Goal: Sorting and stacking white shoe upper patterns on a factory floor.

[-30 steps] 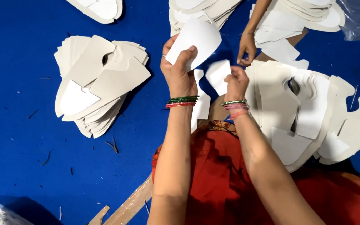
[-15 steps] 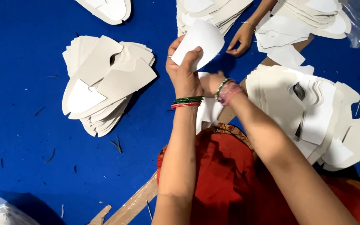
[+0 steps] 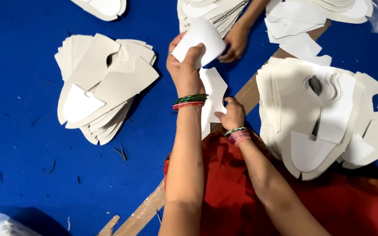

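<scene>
White card cutout (image 3: 202, 39) clamped in raised left hand (image 3: 184, 72); right hand (image 3: 232, 116) pinching lower cutout (image 3: 213, 94).

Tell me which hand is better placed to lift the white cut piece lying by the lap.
Right, probably. The right hand already pinches the white cut piece at its lower edge, while the left hand is full, holding another white piece up.

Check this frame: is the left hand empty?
No, the left hand is raised and grips a white cut sheet between thumb and fingers, above the blue surface.
</scene>
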